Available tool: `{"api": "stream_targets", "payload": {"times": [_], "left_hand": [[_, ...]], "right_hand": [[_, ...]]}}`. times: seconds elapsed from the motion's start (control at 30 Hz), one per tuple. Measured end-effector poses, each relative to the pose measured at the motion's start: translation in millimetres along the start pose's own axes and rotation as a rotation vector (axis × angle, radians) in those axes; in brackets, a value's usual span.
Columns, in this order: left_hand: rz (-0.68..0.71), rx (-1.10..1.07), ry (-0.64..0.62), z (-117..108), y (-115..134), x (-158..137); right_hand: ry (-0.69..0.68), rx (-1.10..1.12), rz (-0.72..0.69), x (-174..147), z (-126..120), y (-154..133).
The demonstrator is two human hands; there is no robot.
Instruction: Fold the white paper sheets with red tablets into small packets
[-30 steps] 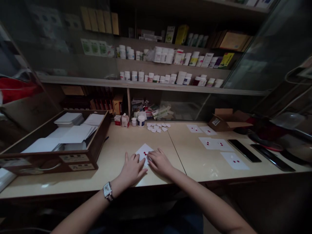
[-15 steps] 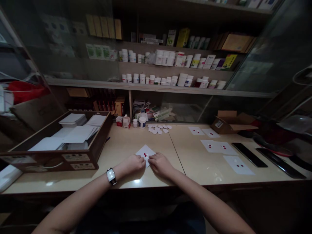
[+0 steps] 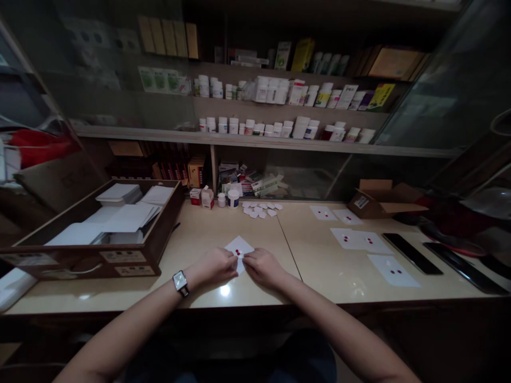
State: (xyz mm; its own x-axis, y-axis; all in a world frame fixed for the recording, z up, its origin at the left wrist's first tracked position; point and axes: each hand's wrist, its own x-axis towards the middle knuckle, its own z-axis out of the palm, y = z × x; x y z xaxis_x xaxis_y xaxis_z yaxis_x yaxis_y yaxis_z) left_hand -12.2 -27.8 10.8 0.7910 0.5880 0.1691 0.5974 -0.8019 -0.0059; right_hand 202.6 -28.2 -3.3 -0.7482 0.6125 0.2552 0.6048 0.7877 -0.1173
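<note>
On the desk in front of me lies a small white paper square (image 3: 239, 242), turned corner-up, with red and white pills (image 3: 238, 252) near its middle. My left hand (image 3: 217, 265), below a wristwatch (image 3: 180, 282), is closed at the paper's left side, fingers pinching its edge. From the other side my right hand (image 3: 264, 266) is closed on the right edge. The fingertips of both hands nearly meet over the paper's lower part and hide some of it. Behind the paper sit several small folded white paper packets (image 3: 261, 209).
A wooden drawer (image 3: 154, 250) of white paper sheets stands left. Pill bottles (image 3: 233, 199) and small boxes line the desk's back. To the right lie several pill-bearing papers (image 3: 393, 271), a dark phone (image 3: 412, 254) and an open carton (image 3: 373, 205). Medicine shelves (image 3: 279, 141) rise behind.
My left hand has shifted slightly right and up, its fingertips closer to my right hand. The paper's left corner is now more covered. The camera view has moved a little.
</note>
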Motion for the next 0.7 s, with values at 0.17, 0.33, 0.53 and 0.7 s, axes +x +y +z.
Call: {"api": "stream_targets", "payload": {"times": [0.17,0.33,0.53,0.7], "left_hand": [[0.040,0.085,-0.030,0.3,2.2,5.1],[-0.018,0.023,0.012,5.9,-1.1,6.5],[-0.185,-0.179,0.028,3.2,-6.3,4.4],[-0.431,-0.468,0.129,4.3,-10.2,9.5]], "right_hand": [[-0.010,0.022,0.008,0.5,-6.2,-1.2],[-0.025,0.046,0.095,-0.6,-5.2,-1.4],[-0.033,0.088,0.221,4.6,1.6,2.5],[0.036,0.243,0.360,15.8,0.3,9.5]]}}
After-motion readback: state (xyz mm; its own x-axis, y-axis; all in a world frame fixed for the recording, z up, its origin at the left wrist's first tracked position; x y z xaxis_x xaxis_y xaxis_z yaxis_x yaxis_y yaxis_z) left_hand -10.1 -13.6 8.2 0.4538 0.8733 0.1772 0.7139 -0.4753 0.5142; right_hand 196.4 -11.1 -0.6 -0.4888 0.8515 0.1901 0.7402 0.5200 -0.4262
